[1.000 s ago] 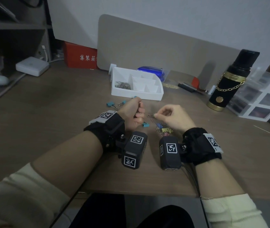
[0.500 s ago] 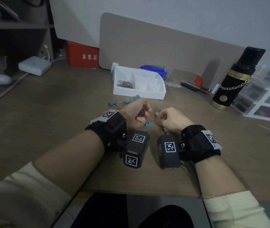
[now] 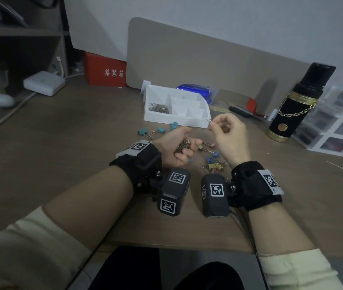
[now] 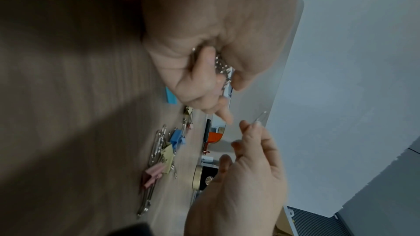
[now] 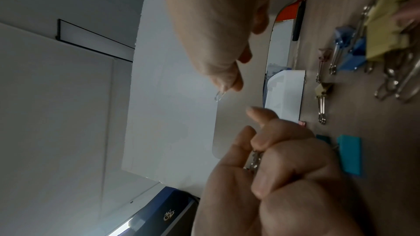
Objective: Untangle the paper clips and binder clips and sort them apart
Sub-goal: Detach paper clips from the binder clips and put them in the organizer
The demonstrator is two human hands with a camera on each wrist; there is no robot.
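My left hand (image 3: 177, 147) is curled round a bunch of silver paper clips (image 3: 184, 144), just above the desk; the clips (image 4: 223, 71) show between its fingers in the left wrist view. My right hand (image 3: 227, 135) is raised and pinches a single paper clip (image 3: 208, 119) between thumb and forefinger; the same clip (image 5: 219, 95) shows in the right wrist view. A tangle of yellow, blue and pink binder clips and paper clips (image 3: 213, 164) lies on the desk under the right wrist. Teal binder clips (image 3: 145, 132) lie apart to the left.
A white divided tray (image 3: 199, 120) stands behind the hands, with paper clips (image 3: 159, 107) in its left compartment. A black bottle with a gold chain (image 3: 298, 103) and clear drawers (image 3: 338, 124) stand at the right. A red box (image 3: 103, 72) and a white adapter (image 3: 44, 82) sit at the back left.
My right hand has lifted up and away from the left hand with one paper clip pulled free. The left hand has stayed low, still gripping its bunch.
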